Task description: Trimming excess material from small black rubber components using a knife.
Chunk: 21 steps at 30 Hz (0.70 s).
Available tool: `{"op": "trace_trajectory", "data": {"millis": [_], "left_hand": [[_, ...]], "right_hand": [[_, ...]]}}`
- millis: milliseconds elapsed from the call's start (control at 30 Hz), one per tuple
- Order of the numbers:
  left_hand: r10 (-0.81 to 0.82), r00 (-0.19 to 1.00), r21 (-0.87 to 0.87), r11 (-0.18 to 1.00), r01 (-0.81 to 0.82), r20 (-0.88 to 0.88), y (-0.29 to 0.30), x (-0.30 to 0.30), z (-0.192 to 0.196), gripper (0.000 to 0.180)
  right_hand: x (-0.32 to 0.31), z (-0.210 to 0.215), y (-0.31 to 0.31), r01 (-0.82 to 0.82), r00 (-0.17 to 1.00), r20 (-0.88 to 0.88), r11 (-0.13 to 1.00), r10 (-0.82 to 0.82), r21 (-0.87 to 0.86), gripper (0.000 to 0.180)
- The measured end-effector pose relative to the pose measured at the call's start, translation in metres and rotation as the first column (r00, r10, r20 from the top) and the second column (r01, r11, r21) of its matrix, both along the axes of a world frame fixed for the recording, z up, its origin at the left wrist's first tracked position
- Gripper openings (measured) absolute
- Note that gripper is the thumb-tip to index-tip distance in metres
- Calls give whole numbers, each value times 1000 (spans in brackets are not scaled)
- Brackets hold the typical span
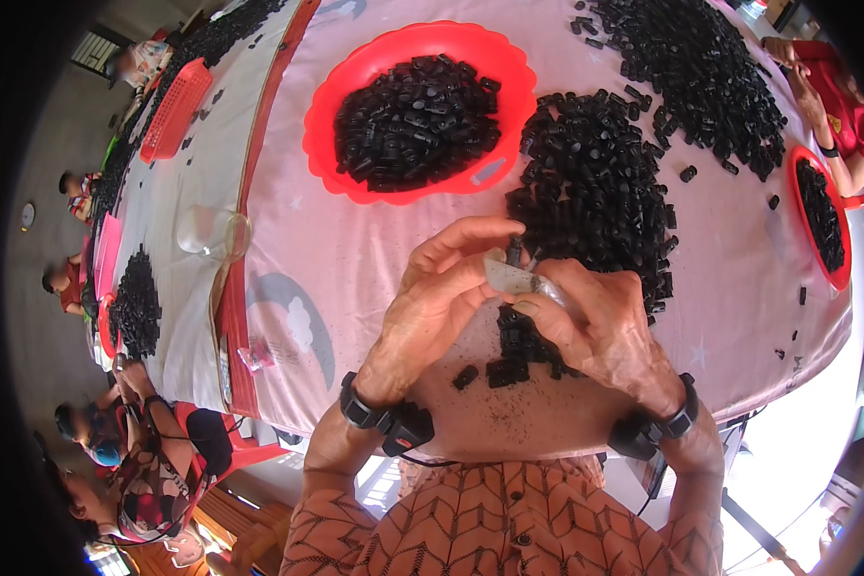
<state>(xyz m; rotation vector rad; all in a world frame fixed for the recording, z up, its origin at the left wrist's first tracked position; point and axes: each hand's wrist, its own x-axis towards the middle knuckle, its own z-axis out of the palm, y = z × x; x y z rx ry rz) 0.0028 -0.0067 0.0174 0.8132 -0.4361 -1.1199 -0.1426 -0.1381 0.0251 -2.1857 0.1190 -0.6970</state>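
My left hand (420, 312) pinches a small black cylindrical part (516, 252) upright between thumb and fingertips. Close against that part is a flat, pale, blade-like piece (509, 277), gripped in my right hand (612, 322); its end under my fingers looks shiny and clear, as if wrapped in plastic. I cannot make out its exact kind. Just beyond my hands lies a large heap of black cylindrical parts (600, 182), and a few more sit loose under my fingers. Dark crumbs are scattered on the cloth near my body.
A red scalloped basin (319, 144) full of black parts stands ahead. A second heap (701, 77) and a red tray (843, 259) are by a person (840, 125) at right. A clear round container (211, 233), a red basket (168, 120) and other seated people are to the left.
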Motion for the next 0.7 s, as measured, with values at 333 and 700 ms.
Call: {"op": "trace_trajectory", "data": {"millis": [333, 700], "left_hand": [[-18, 1000, 27, 999, 19, -21, 1, -3, 0, 32], [-28, 999, 16, 999, 29, -37, 1, -2, -3, 32]], "right_hand": [[-1, -1, 0, 11, 1000, 8, 1000, -11, 10, 23], [1, -4, 1, 21, 999, 27, 1000, -21, 6, 24]]}}
